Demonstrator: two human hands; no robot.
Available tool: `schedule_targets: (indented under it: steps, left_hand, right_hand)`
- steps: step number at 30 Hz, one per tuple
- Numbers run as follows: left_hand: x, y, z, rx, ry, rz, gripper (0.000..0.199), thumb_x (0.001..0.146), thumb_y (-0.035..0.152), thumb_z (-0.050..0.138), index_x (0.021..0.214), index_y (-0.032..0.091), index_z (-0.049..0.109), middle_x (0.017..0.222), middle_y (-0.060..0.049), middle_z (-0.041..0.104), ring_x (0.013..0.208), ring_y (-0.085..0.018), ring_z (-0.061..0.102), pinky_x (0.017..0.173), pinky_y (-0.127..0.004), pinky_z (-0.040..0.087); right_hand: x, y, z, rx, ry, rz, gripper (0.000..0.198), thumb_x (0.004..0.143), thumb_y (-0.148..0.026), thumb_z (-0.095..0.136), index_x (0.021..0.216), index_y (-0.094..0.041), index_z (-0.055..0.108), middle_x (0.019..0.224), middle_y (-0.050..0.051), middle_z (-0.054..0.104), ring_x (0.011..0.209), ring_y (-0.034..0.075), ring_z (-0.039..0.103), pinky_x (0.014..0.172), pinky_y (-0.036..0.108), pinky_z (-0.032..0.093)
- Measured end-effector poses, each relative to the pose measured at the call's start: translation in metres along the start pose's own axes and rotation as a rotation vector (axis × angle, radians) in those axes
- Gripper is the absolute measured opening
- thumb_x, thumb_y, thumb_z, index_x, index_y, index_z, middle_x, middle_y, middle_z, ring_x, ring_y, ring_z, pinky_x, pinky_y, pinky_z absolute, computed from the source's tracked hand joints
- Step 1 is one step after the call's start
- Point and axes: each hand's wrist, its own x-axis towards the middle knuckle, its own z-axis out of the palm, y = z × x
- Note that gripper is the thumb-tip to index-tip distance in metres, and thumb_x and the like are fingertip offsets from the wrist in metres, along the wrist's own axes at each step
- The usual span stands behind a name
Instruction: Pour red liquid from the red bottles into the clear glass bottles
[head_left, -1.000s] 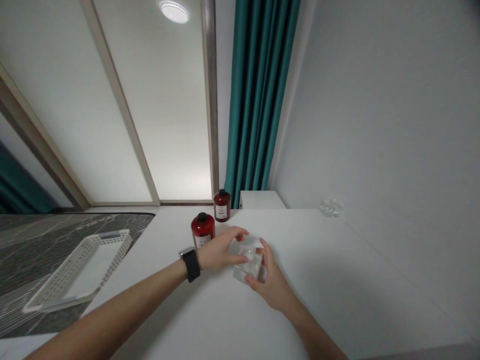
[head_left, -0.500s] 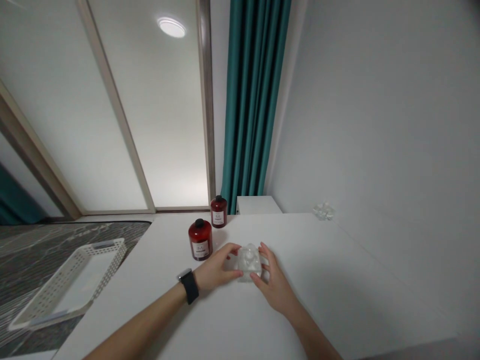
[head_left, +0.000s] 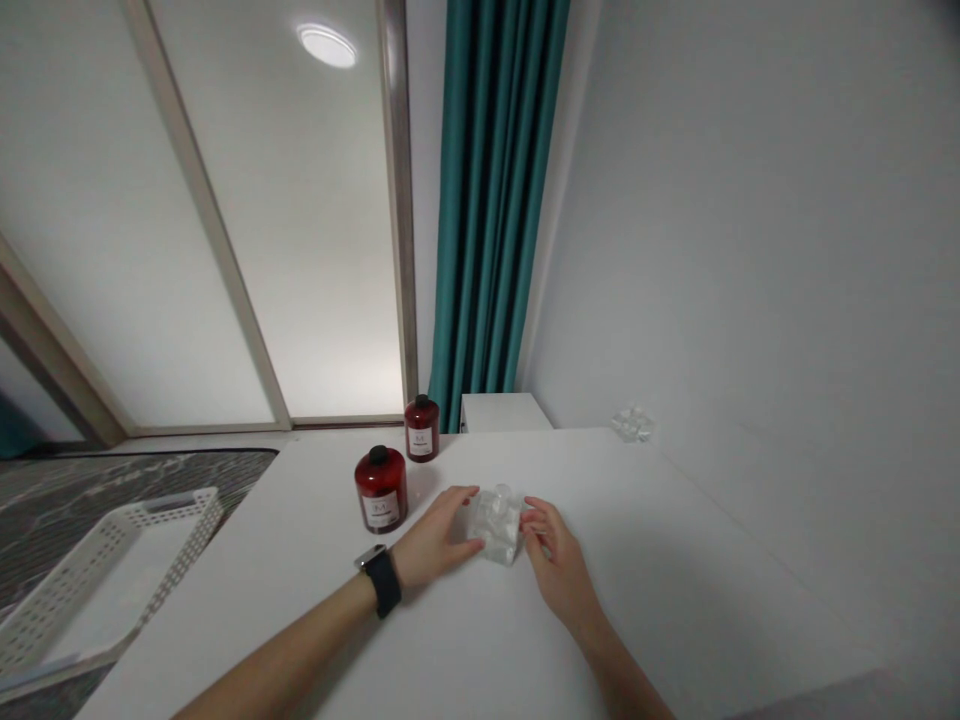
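Note:
A clear, square glass-like object (head_left: 495, 523) with a small rounded bump at its far edge stands on the white table; its exact kind is hard to make out. My left hand (head_left: 435, 538), with a dark watch on the wrist, spans its left side, thumb at the near corner and fingers at the far one, gripping it. My right hand (head_left: 553, 555) is at the object's right edge with fingers curled and thumb drawn in toward them. Whatever may lie between those fingertips is too small to tell. Left of the hands stands a large red bottle (head_left: 380, 488) with a black cap.
Behind it is a smaller red bottle (head_left: 421, 430). Crumpled clear plastic (head_left: 632, 424) lies at the table's far right, by the wall. A white perforated basket (head_left: 112, 545) sits lower, left of the table (head_left: 300, 535). Beyond the far edge is a white cabinet (head_left: 506, 411).
My right hand's thumb has left the object's near face and moved in toward its curled fingers. The clear object looks slightly turned. The whole view has shifted a little.

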Motion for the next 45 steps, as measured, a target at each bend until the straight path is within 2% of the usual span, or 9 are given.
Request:
schedule_targets:
  steps: [4,7,12,17,22,27,36,41,45]
  left_hand:
    - [0.011,-0.002,0.001,0.008,-0.033,0.02,0.063,0.074,0.02,0.073,0.131,0.018,0.047,0.122,-0.012,0.06,0.112,-0.028,0.058,0.101,-0.043,0.046]
    - [0.02,0.0,0.005,0.053,-0.029,0.032,0.06,0.07,0.022,0.078,0.123,0.016,0.05,0.114,-0.01,0.06,0.103,-0.027,0.059,0.094,-0.041,0.048]
    - [0.044,0.005,0.017,0.071,-0.054,0.022,0.052,0.067,0.025,0.081,0.111,0.017,0.053,0.105,-0.007,0.059,0.094,-0.025,0.059,0.084,-0.035,0.049]
    - [0.074,0.004,0.04,0.061,-0.017,-0.004,0.048,0.066,0.021,0.08,0.103,0.017,0.05,0.096,-0.003,0.056,0.088,-0.022,0.057,0.079,-0.033,0.047]
    - [0.105,0.0,0.064,0.061,0.032,0.024,0.05,0.064,0.019,0.079,0.101,0.019,0.046,0.094,0.0,0.052,0.088,-0.02,0.055,0.079,-0.032,0.046]
    - [0.135,-0.003,0.076,0.122,0.003,0.015,0.052,0.064,0.021,0.081,0.101,0.02,0.044,0.095,-0.002,0.055,0.089,-0.022,0.056,0.079,-0.032,0.046]
    - [0.189,-0.006,0.098,0.229,-0.072,-0.065,0.057,0.067,0.034,0.08,0.107,0.021,0.042,0.089,-0.006,0.062,0.083,-0.027,0.063,0.072,-0.033,0.044]
    - [0.221,-0.001,0.115,0.283,-0.106,-0.08,0.058,0.067,0.038,0.081,0.107,0.021,0.043,0.093,-0.008,0.066,0.087,-0.031,0.066,0.074,-0.035,0.046]
    - [0.249,0.0,0.13,0.313,-0.128,-0.065,0.06,0.069,0.039,0.079,0.112,0.02,0.042,0.095,-0.01,0.068,0.09,-0.032,0.067,0.077,-0.037,0.046]
  right_hand:
    - [0.001,-0.002,0.001,0.012,-0.036,0.02,0.034,0.083,-0.029,0.056,0.116,-0.02,0.061,0.111,0.012,0.071,0.099,0.024,0.07,0.082,0.037,0.058]
    - [0.008,0.0,-0.004,0.011,-0.066,0.021,0.031,0.083,-0.024,0.054,0.113,-0.021,0.062,0.113,0.012,0.072,0.105,0.025,0.068,0.083,0.037,0.057]
    - [0.029,0.01,-0.024,-0.032,-0.103,0.014,0.021,0.085,-0.028,0.052,0.1,-0.02,0.064,0.099,0.01,0.074,0.09,0.023,0.071,0.074,0.035,0.057]
    - [0.056,0.02,-0.052,-0.091,-0.143,-0.025,0.022,0.084,-0.03,0.053,0.1,-0.02,0.063,0.098,0.009,0.074,0.085,0.021,0.071,0.071,0.033,0.057]
    - [0.09,0.03,-0.077,-0.16,-0.178,-0.063,0.021,0.082,-0.026,0.051,0.098,-0.02,0.063,0.09,0.006,0.074,0.076,0.018,0.07,0.067,0.029,0.055]
    - [0.117,0.046,-0.094,-0.219,-0.162,-0.083,0.018,0.084,-0.029,0.051,0.093,-0.021,0.064,0.078,0.003,0.073,0.07,0.018,0.069,0.063,0.028,0.053]
    - [0.134,0.08,-0.134,-0.256,0.117,-0.016,0.025,0.083,-0.036,0.051,0.093,-0.021,0.067,0.074,0.004,0.071,0.07,0.02,0.067,0.061,0.029,0.053]
    - [0.139,0.088,-0.159,-0.235,0.318,0.033,0.028,0.082,-0.039,0.051,0.092,-0.019,0.066,0.07,0.004,0.068,0.066,0.021,0.064,0.055,0.029,0.049]
    - [0.142,0.094,-0.171,-0.215,0.489,0.076,0.029,0.081,-0.038,0.05,0.096,-0.018,0.065,0.069,0.003,0.065,0.065,0.02,0.062,0.06,0.03,0.048]
